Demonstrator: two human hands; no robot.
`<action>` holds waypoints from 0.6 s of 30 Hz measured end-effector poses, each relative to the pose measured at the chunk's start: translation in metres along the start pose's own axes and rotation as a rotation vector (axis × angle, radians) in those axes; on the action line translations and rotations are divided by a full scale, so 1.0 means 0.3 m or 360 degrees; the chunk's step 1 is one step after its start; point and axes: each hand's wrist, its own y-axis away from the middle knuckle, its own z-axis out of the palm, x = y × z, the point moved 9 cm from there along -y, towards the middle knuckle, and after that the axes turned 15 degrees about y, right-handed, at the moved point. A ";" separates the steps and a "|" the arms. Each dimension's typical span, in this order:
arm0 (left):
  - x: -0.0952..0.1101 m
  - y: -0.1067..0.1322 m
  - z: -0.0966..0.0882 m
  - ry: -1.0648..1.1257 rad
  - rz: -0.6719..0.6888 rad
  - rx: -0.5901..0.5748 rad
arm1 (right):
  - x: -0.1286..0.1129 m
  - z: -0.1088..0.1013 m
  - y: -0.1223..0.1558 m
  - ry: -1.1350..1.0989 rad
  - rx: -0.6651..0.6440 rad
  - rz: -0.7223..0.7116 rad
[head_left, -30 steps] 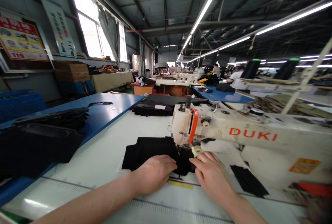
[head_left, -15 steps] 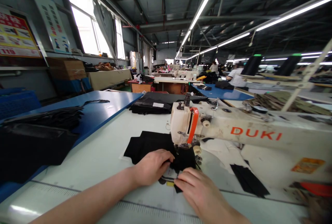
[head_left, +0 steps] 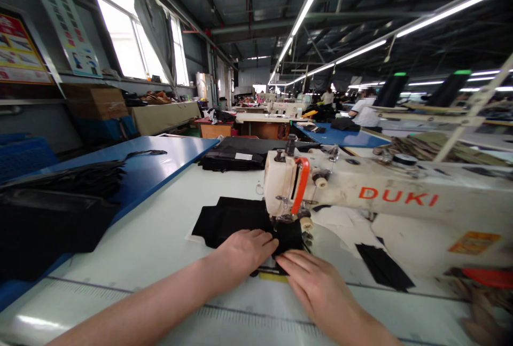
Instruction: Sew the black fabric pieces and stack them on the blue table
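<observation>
A black fabric piece (head_left: 236, 215) lies under the needle end of a white sewing machine (head_left: 282, 186) marked DUKI. My left hand (head_left: 244, 250) rests on the fabric's near part, its fingers laid flat just before the presser foot; its thumb is hidden. My right hand (head_left: 316, 279) lies to the right with fingers stretched out, their tips on the fabric's near edge and close to my left fingertips. Between and below the hands, a yellow strip (head_left: 274, 277) shows at the machine bed. A pale edge peeks out under the fabric's left side.
Folded black fabric (head_left: 232, 159) is stacked behind the machine. More black pieces (head_left: 52, 218) hang over the blue table (head_left: 176, 156) at left. Black strips (head_left: 382, 266) lie under the machine arm. Ruler marks (head_left: 240, 316) run along the near tabletop. A person (head_left: 364, 111) sits far back.
Both hands have moved slightly forward, toward the needle, with the fabric's near edge. My left fingers have flattened from a more bent pose. More of the yellow strip shows.
</observation>
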 end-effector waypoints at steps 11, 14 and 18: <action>-0.118 -0.022 -0.067 0.0120 -0.0412 0.0488 | 0.016 0.056 0.001 0.0000 -0.0187 0.0046; -0.167 -0.023 -0.082 0.0374 -0.0526 0.0575 | 0.042 0.072 -0.029 0.0163 -0.0221 0.0152; -0.209 -0.030 -0.079 0.0548 -0.0540 0.0575 | 0.053 0.080 -0.056 0.0231 -0.0200 0.0171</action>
